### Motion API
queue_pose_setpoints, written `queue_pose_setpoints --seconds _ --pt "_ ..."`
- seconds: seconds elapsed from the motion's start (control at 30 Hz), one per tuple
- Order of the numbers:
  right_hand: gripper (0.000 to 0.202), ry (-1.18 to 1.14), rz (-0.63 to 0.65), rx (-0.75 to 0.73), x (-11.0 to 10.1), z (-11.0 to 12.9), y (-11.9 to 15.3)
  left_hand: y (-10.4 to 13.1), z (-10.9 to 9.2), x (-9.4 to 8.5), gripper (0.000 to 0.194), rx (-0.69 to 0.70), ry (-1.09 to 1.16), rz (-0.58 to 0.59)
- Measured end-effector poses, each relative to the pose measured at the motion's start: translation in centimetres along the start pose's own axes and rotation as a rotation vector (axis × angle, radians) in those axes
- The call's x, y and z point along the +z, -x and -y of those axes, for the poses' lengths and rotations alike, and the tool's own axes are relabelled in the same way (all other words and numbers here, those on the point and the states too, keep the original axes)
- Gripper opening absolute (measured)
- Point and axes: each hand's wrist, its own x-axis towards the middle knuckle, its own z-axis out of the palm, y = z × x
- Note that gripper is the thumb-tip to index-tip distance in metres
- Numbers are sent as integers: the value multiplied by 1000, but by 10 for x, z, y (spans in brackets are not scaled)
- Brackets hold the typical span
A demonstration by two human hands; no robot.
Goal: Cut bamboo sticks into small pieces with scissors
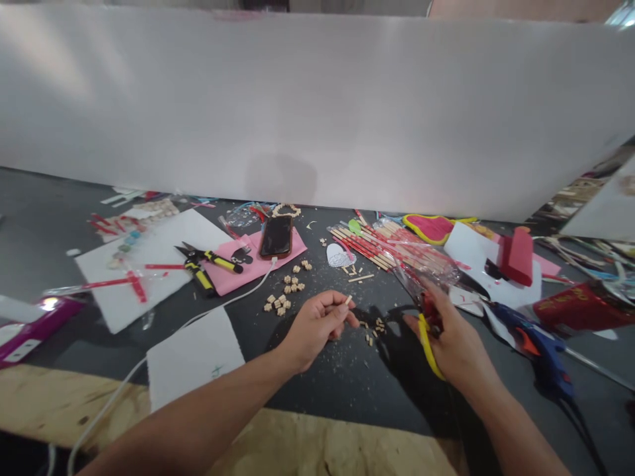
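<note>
My left hand (pixel 320 327) pinches a short piece of wooden stick (pixel 348 300) between thumb and fingers, just above the dark table. My right hand (pixel 454 340) grips a yellow-handled cutter (pixel 427 340) with red parts, its tip pointing toward the left hand. Small cut wooden bits (pixel 373 328) lie on the table between the two hands. More wooden blocks (pixel 285 294) sit in a loose heap left of my left hand. A bundle of red and tan sticks (pixel 377 244) lies in clear plastic behind my right hand.
A phone (pixel 276 237) rests on pink paper with a white cable. Black-and-yellow snips (pixel 206 263) lie on white paper at left. A blue glue gun (pixel 538 347) and a red block (pixel 518 254) are at right. A tall white board (pixel 317 112) stands behind.
</note>
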Motion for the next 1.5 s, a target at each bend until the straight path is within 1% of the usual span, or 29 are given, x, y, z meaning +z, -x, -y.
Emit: queue_pose_setpoints --seconds 0.1,0.2,0.3,0.4,0.6,0.8,0.97,1.13,1.27,1.4,1.5 --pt "45 34 -7 -190 3 6 3 0 -1 1 27 3 -14 -18" --pt "37 123 -34 -269 6 12 6 -1 -1 2 28 -3 -11 -46" --pt "43 241 -7 -260 7 19 11 -3 0 4 30 -9 -15 -58" --pt "51 299 32 -260 6 26 15 -2 -1 6 29 6 -53 -38" --pt "51 300 132 -313 9 31 19 1 -1 9 29 45 -91 -20" --pt "55 268 165 -315 13 30 20 0 2 7 27 55 -130 -30" --pt "55 244 211 -311 14 31 19 0 3 7 20 64 -185 -35" --pt "55 255 213 -313 15 31 19 0 0 9 16 81 -192 -34" --pt "50 273 195 -323 17 31 19 1 -2 10 17 100 -179 -27" --pt "47 258 170 -356 16 30 19 2 -4 10 18 132 -216 -2" --pt "50 252 171 -383 14 29 19 2 -5 9 19 164 -246 20"
